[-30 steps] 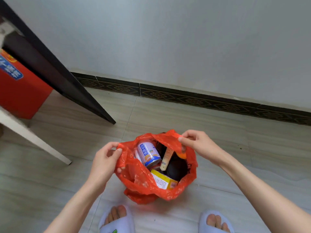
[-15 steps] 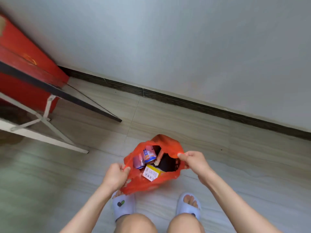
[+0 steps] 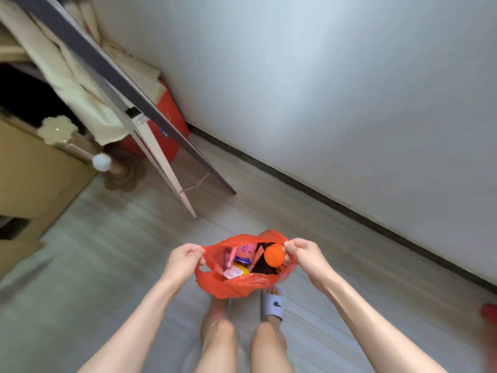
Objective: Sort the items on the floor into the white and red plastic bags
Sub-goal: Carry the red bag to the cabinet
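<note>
The red plastic bag (image 3: 231, 284) hangs off the floor in front of my legs, held wide by its rim. My left hand (image 3: 185, 258) pinches the left edge and my right hand (image 3: 302, 253) pinches the right edge. Inside lie an orange ball (image 3: 274, 254), a pink-labelled can (image 3: 246, 253), a yellow and white box (image 3: 236, 270) and something dark (image 3: 265, 267). No white bag is in view.
A folding table with a dark top edge (image 3: 139, 103) and white leg (image 3: 166, 168) leans at the left. A red carton (image 3: 168, 130) stands against the wall behind it. A cardboard box (image 3: 35, 179) sits far left. A red object (image 3: 489, 313) shows at the right edge.
I have stood up, lifting the bag off the floor with both hands. The view has swung left and higher, and an orange ball now shows at the bag's mouth.
</note>
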A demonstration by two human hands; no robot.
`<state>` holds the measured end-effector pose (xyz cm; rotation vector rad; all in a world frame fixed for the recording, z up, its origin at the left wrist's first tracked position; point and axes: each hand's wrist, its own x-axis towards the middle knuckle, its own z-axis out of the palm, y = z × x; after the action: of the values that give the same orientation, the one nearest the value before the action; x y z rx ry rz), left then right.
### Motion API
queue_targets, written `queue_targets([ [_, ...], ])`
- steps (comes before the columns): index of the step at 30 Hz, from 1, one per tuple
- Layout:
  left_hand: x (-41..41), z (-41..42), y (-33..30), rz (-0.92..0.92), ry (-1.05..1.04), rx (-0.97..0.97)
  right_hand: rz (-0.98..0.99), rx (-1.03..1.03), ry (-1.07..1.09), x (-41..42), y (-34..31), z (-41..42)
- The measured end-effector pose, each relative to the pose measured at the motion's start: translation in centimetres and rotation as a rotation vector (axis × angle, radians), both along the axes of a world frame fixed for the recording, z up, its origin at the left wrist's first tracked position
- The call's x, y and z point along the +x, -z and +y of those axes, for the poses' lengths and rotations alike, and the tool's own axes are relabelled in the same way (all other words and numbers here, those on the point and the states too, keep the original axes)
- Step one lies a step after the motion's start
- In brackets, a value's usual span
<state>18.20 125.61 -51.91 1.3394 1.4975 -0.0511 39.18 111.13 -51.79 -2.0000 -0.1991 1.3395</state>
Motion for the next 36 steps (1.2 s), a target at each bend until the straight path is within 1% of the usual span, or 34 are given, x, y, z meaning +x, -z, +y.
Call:
queue_targets([
  [2, -1.9, -1.3, -4.4, -0.007, -0.129, 0.077, 0.001, 0.024, -0.041, -1.9, -4.2, 0.2],
  [5, -4.8, -3.8, -9.4, 0.052, -0.141, 0.229, 0.040, 0.079, -0.089, -5.3, -9.3, 0.4],
  [7, -6.7, -5.0, -11.5, 0.025, -0.209, 0.261, 0.070, 0.106, -0.145, -7.4, -11.7, 1.0],
  [11, -11.5, -5.0, -13.6, -0.039, -0.420, 0.231, 0.098, 0.130, -0.282, -11.6, -15.0, 3.6],
  [15, -17.9, -2.9, -15.4, -0.127, -0.507, 0.172, 0.074, 0.135, -0.443, -16.4, -17.4, 8.3],
  [19, -25.3, -0.1, -16.5, -0.208, -0.549, 0.135, -0.013, 0.125, -0.614, -23.3, -19.1, 14.3],
  [21, -29.0, 1.7, -16.7, -0.250, -0.595, 0.163, -0.083, 0.112, -0.640, -27.2, -19.6, 17.3],
  [24, -34.5, 4.5, -17.9, -0.299, -0.654, 0.215, -0.139, 0.104, -0.595, -32.4, -20.6, 21.7],
  [27, -39.4, 7.8, -20.3, -0.390, -0.682, 0.303, -0.125, 0.138, -0.540, -36.6, -22.6, 25.4],
  [29, -42.2, 10.2, -22.4, -0.449, -0.674, 0.380, -0.090, 0.195, -0.527, -39.2, -24.3, 27.9],
  [32, -45.7, 13.9, -25.9, -0.504, -0.673, 0.543, 0.003, 0.346, -0.555, -42.9, -27.5, 32.0],
  [36, -49.7, 19.7, -31.0, -0.561, -0.748, 0.805, 0.025, 0.578, -0.656, -47.5, -32.1, 38.8],
])
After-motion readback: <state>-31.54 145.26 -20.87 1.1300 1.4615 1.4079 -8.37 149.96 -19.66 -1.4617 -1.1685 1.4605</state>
